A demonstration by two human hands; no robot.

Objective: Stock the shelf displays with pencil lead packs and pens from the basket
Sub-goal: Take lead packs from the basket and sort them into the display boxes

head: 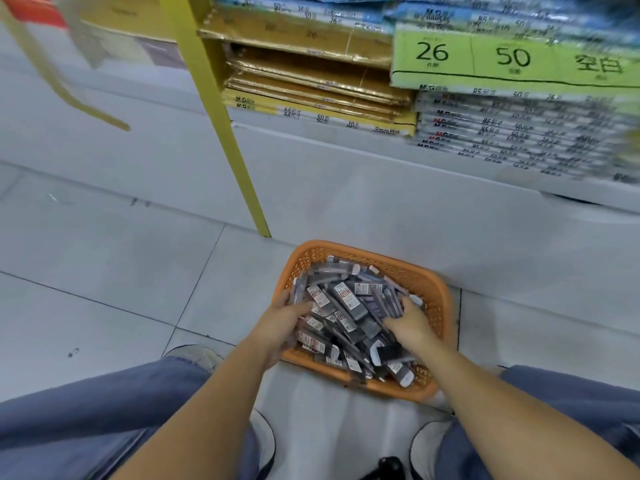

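Orange plastic lattice basket (437,284) on the tiled floor (104,271), just in front of the white shelf base (346,161), near the yellow upright (221,116). Stacked paper pads (502,133) on the shelf base above. Filled to the rim with a loose, criss-crossed heap of pencil lead packs (349,303): slim grey cases with white-and-red labels.

Left hand (287,318): at the left rim of the basket, fingers extended and close together, laid on top of the packs. Right hand (410,322): toward the right rim, fingers curled down into the heap, tips hidden; cannot tell whether pinching a pack or only raking through.

Handling, by judgement:
- Light, rigid, smooth-skinned cases, apt to slide over one another and to spill from an overfull grasp.
- Brittle contents; avoid hard squeezing and drops.
- Align several packs in parallel before lifting.
- Take hold across the narrow sides near mid-length, thumb against fingers.
- Lift clear of the lattice wall to keep corners from snagging.
- Keep labels facing one way, ready for the display.
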